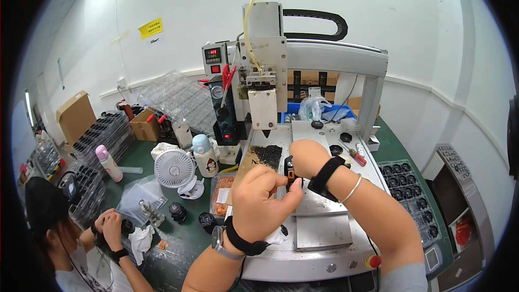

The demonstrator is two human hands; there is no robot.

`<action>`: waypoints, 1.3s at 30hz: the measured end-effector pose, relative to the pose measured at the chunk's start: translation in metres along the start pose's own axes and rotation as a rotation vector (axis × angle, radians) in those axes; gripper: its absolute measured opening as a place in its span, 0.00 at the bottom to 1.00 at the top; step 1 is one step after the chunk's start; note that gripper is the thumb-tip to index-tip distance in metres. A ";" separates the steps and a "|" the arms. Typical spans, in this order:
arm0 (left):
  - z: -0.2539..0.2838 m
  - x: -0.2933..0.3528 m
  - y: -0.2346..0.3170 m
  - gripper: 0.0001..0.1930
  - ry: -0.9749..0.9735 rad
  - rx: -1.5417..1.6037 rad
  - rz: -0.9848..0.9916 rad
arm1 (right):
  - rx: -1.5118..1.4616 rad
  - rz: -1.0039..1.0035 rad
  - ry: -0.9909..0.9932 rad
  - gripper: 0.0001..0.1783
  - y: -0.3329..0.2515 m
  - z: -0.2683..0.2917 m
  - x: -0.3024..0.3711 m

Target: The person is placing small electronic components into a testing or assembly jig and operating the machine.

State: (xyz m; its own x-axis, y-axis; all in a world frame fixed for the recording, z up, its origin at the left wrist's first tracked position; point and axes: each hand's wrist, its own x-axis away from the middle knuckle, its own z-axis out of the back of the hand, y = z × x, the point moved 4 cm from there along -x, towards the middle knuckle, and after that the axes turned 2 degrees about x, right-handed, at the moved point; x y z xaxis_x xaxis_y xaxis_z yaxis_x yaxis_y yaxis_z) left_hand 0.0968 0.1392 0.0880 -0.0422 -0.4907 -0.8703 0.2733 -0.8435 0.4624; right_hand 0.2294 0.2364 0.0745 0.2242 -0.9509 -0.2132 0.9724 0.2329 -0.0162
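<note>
- Bare forearms (381,221) come in nearest the camera; the left one wears a silver watch (217,240) and a black strap (243,240), the right one a black band (324,176) and a pale bangle (352,188), with a grey sleeve (405,279) below.
- Left hand (264,201): fingers curled, thumb and forefinger pinched on a small black part (290,165).
- Right hand (309,158): bent at the wrist, its back to the camera, right beside that part; its fingertips are hidden, so I cannot tell whether it grips.
- That part, marked with orange, is between the two hands, over the white base (294,265) of a bench machine.
- Up behind the hands, the machine's pointed nozzle (266,134) hangs above a brown board (250,161) smeared with black; a yellow tube (247,30) loops over its head.
- Beyond the right hand, a round black piece (345,137) and a red-handled screwdriver (358,158) lie on the base.
- Farther right, a clear tray (415,205) holds rows of round black pieces.
- Left of the machine, on the green table (135,156), are a white fan (175,168), a bottle with a blue lid (205,157) and a bag of orange bits (223,190).
- At far left, a co-worker's hands (110,226) are close together, near a white cloth (141,243).
</note>
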 end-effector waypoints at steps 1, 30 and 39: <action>0.001 0.000 0.000 0.10 0.002 -0.003 -0.004 | 0.052 0.028 -0.065 0.09 -0.005 0.000 -0.002; 0.017 0.007 0.006 0.03 -0.338 0.809 0.475 | 0.180 -0.118 -0.015 0.19 -0.012 -0.019 0.001; 0.031 0.007 0.047 0.09 -0.115 0.035 -0.339 | -0.095 0.149 -0.049 0.24 -0.010 -0.045 0.002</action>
State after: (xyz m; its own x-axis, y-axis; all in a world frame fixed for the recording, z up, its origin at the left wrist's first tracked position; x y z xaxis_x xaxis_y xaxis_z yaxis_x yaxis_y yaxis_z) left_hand 0.0796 0.0889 0.1088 -0.2329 -0.2016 -0.9514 0.1924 -0.9685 0.1581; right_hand 0.2172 0.2413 0.0303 0.3702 -0.9128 -0.1727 0.9183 0.3876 -0.0807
